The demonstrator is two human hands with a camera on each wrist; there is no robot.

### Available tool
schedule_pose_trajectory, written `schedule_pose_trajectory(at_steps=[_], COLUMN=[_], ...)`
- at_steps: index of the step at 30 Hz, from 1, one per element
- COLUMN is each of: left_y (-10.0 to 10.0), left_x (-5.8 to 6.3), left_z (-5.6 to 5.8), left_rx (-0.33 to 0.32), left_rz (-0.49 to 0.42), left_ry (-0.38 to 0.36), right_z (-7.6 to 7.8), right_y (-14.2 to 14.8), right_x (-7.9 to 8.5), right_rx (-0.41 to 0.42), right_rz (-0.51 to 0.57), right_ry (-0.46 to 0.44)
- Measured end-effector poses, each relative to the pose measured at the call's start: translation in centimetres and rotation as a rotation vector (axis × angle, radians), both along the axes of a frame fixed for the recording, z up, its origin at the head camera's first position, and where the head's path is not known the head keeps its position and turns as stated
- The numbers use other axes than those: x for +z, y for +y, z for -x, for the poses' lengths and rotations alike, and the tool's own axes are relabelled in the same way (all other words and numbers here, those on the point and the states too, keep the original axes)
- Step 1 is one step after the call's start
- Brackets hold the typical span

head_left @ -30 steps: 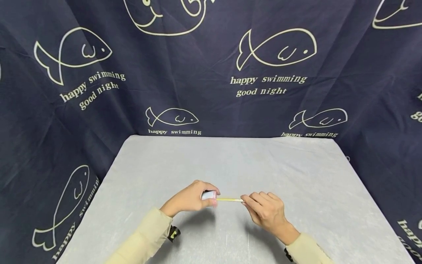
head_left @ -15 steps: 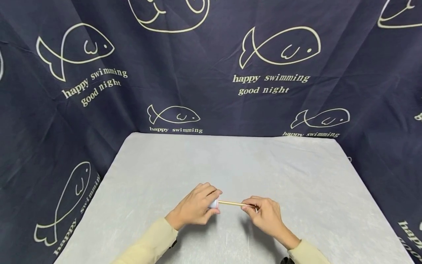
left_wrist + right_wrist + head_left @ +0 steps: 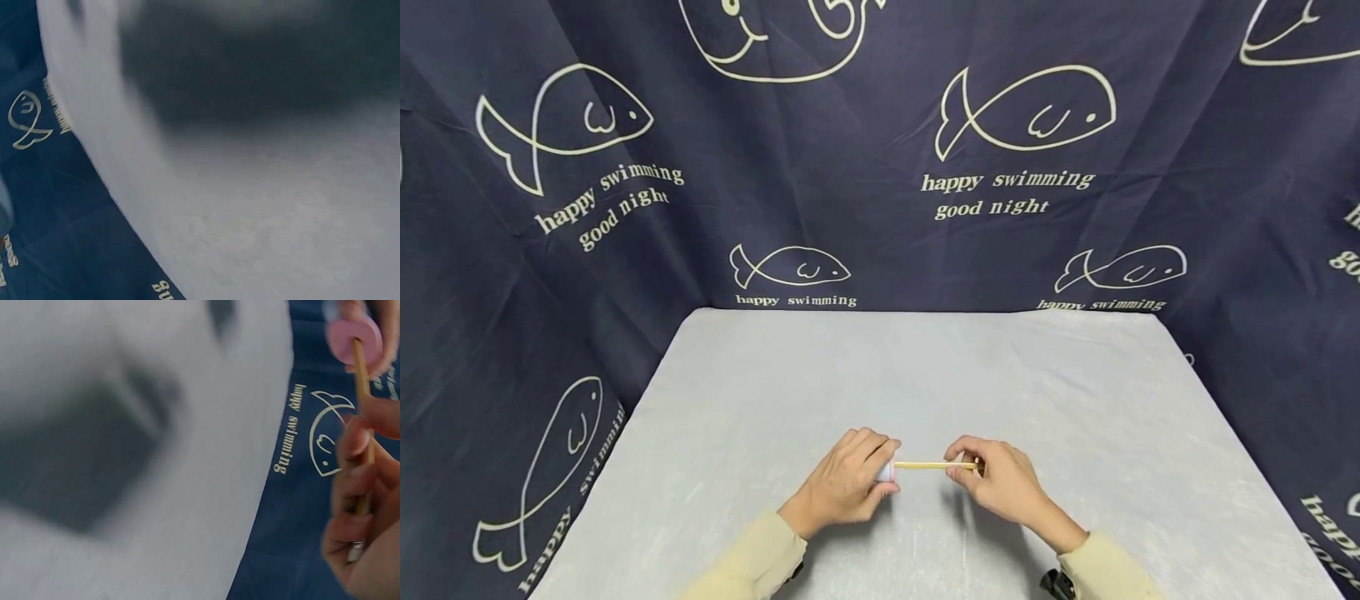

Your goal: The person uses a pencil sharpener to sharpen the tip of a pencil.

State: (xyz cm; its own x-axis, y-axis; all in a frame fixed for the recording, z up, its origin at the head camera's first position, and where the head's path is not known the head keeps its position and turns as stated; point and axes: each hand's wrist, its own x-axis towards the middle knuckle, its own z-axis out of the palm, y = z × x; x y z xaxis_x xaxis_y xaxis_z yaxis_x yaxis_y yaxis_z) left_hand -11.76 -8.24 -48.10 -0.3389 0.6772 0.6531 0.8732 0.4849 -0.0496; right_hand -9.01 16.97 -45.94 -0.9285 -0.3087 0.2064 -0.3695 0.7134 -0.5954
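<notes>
While the left hand (image 3: 844,478) grips a cylinder (image 3: 342,342) (pink-faced), the right hand (image 3: 1006,483) pinches its inserted pencil (image 3: 925,465).

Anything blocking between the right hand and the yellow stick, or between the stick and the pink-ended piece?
Nothing visible. The right hand grips the yellow stick directly, and the stick's far end meets the pink-ended piece in the left hand, with no object between.

A pencil (image 3: 931,465) bars the gap between left hand (image 3: 844,478) and right hand (image 3: 1006,485), with room beyond over the tabletop (image 3: 925,375).
</notes>
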Motion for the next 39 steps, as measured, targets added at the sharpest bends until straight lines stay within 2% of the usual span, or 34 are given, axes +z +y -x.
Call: schedule_pose_trajectory(at_steps=[3, 6, 10, 13, 17, 21, 23, 25, 29, 32, 36, 39], left_y=[-0.1, -0.3, -0.5, -0.7, -0.9, -0.7, -0.5, -0.3, 0.0, 0.2, 0.4, 0.6], left_x=[0.8, 2.1, 3.9, 4.8, 5.5, 5.6, 5.3, 4.7, 3.3, 2.2, 1.2, 0.8], left_z=[0.2, 0.5, 1.1, 1.7, 2.0, 1.7, 1.4, 1.1, 0.6, 0.4, 0.3, 0.1], left_rx=[0.025, 0.040, 0.051, 0.040, 0.005, -0.027, -0.034, -0.033, -0.025, -0.025, -0.022, -0.016], left_rz=[0.018, 0.056, 0.109, 0.111, 0.086, 0.050, 0.044, 0.047, 0.049, 0.031, 0.019, 0.017], left_ry=[-0.162, -0.354, -0.624, -0.782, -0.897, -0.954, -0.913, -0.790, -0.418, -0.174, 0.068, 0.200], right_z=[-0.2, -0.1, 0.4, 0.7, 0.9, 1.1, 1.1, 0.9, 0.1, -0.2, -0.1, 0.2], right_y=[0.0, 0.1, 0.1, -0.1, -0.6, -0.9, -0.8, -0.6, -0.1, 0.1, 0.3, 0.6], right_x=[-0.9, -1.7, -2.3, -2.4, -1.3, -0.5, -0.7, -1.0, -0.6, 0.1, 0.9, 1.2], right_rx=[-0.002, 0.010, 0.035, 0.050, 0.081, 0.114, 0.123, 0.126, 0.085, 0.040, 0.017, 0.026], right_rz=[-0.004, -0.012, -0.037, -0.048, -0.038, -0.017, -0.002, 0.024, 0.057, 0.050, 0.062, 0.077], right_ry=[0.270, 0.509, 0.755, 0.909, 1.068, 1.166, 1.117, 0.983, 0.603, 0.316, -0.046, -0.221])
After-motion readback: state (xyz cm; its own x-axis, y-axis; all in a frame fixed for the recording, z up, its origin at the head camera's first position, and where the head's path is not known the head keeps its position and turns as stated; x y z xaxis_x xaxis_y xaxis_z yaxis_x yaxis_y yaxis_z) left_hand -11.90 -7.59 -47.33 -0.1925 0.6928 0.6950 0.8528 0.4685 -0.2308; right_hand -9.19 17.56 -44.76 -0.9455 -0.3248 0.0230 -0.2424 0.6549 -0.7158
